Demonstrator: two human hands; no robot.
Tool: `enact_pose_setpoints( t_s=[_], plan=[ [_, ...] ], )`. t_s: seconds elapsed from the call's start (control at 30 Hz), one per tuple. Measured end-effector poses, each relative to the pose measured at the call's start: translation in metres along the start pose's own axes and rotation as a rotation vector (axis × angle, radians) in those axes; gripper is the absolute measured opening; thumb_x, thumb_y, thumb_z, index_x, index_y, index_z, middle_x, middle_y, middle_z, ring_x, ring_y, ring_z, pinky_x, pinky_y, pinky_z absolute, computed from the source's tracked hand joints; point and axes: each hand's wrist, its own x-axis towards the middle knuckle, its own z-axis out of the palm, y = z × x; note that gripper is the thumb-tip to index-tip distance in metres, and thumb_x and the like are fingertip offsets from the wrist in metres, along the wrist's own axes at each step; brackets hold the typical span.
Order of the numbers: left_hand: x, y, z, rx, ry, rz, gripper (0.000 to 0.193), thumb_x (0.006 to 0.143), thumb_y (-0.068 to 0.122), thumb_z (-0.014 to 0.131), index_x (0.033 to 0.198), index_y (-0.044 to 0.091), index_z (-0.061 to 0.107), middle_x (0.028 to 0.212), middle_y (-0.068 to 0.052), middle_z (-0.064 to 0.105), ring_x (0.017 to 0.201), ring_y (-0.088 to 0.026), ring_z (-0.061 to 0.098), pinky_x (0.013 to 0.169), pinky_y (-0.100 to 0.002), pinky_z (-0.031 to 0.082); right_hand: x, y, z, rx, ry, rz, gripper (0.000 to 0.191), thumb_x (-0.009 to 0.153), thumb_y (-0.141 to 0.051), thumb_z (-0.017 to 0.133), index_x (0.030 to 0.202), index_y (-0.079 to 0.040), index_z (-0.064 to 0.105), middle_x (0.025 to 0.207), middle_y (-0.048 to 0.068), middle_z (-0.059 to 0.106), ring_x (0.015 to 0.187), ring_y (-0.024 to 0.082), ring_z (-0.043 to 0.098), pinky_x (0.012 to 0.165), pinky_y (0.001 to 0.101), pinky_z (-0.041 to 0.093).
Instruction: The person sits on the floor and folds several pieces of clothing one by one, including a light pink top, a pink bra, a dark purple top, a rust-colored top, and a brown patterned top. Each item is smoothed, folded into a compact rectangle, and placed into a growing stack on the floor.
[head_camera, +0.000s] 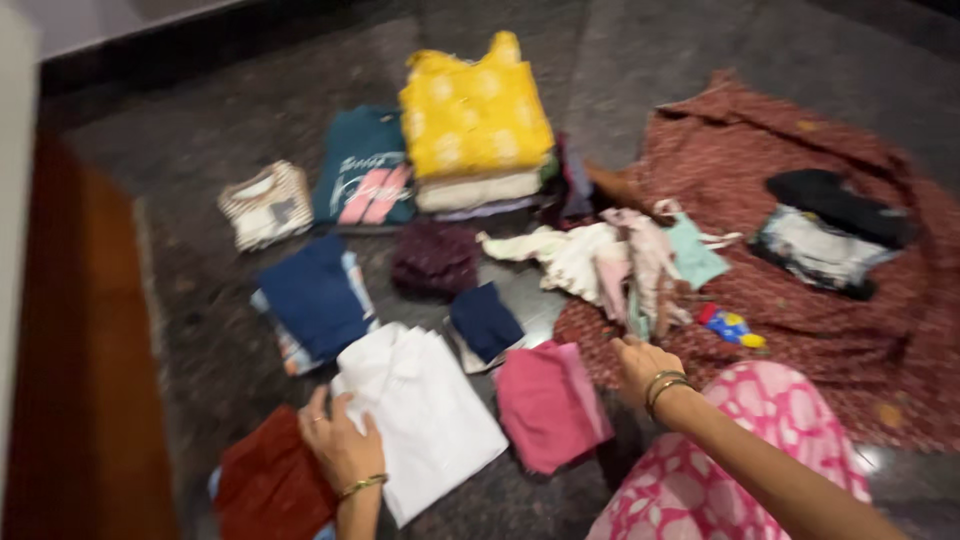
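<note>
The left hand (338, 440) lies flat, fingers spread, across the near edge of a folded white shirt (420, 415), gripping nothing, seemingly pressing it flat where it meets a rust cloth (270, 485); the right hand (640, 365) hovers open and empty just beyond a folded pink cloth (548, 402), reaching toward the loose pale clothes (610, 260). Farther out, from the left, folded pieces sit in separate stacks on the dark floor (200, 330): a striped top (266, 205), a navy piece (315, 295), a teal shirt (365, 170), a yellow-topped pile (475, 120); unfolded items stay heaped on the maroon sheet (800, 150), apart from the finished ones.
</note>
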Motion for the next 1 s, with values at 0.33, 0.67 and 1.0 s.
enact_pose_setpoints(
  t_s=[0.33,0.67,1.0],
  plan=[
    [-0.011,0.265,0.083,-0.878,-0.472,0.488,0.020,0.079,0.005,0.077,0.099,0.008,0.073,0.116,-0.009,0.072,0.109,-0.027,0.067,0.095,-0.037,0.052,0.011,0.067,-0.004,0.477,0.250,-0.022,0.083,0.047,-0.019,0.098,0.124,-0.012,0.068,0.136,0.019,0.057,0.119,0.035,0.058,0.098,0.0438,0.051],
    [-0.058,0.368,0.093,-1.055,-0.704,0.275,0.054,0.071,0.013,0.084,0.120,0.009,0.062,0.114,-0.006,0.069,0.102,-0.020,0.066,0.074,-0.034,0.057,-0.011,0.148,-0.099,2.065,0.903,-0.082,0.026,0.088,0.003,0.070,0.110,-0.011,0.071,0.100,0.006,0.073,0.079,0.013,0.069,0.063,0.0284,0.054],
    [-0.133,0.490,0.021,-0.923,-1.037,0.513,0.020,0.082,0.008,0.069,0.102,0.008,0.072,0.103,-0.010,0.079,0.094,-0.024,0.080,0.084,-0.034,0.062,-0.217,0.236,-0.145,0.975,0.850,0.154,0.039,0.079,0.012,0.050,0.111,-0.004,0.064,0.104,0.007,0.075,0.102,0.015,0.073,0.092,0.0299,0.057]
  ],
)
